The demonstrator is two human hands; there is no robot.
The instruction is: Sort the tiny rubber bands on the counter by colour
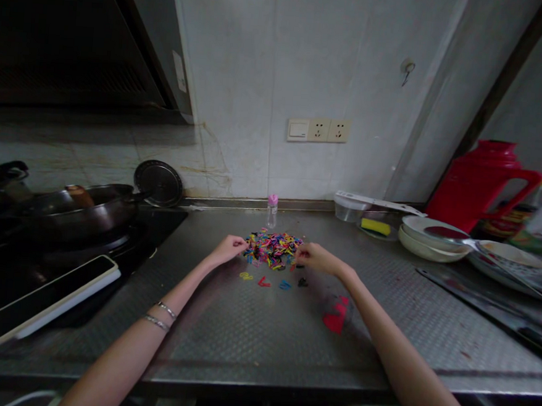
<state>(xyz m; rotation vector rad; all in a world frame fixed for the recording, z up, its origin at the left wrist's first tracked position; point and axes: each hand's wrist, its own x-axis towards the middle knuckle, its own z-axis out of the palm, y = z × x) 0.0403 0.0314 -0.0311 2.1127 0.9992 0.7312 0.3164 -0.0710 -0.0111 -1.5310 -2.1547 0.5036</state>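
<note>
A heap of small, thin, many-coloured pieces that look like elastic bands (pixel 275 246) lies on the metal counter. My left hand (pixel 229 249) is at the heap's left edge, its fingers pinched together. At the right edge, my right hand (pixel 312 256) has its fingers closed downward; what either hand holds, if anything, is too small to make out. In front of the heap lie separate little groups: yellow pieces (pixel 246 276), red pieces (pixel 264 282), blue pieces (pixel 285 284) and black pieces (pixel 302 282). Behind it stands a small clear bottle with a pink cap (pixel 272 212).
A clear item with red print (pixel 336 319) lies by my right forearm. On the left are a phone on a white base (pixel 50 302) and a pan (pixel 85 208) on the stove. Bowls (pixel 430 242), a yellow sponge (pixel 375 227) and a red jug (pixel 479 186) stand right.
</note>
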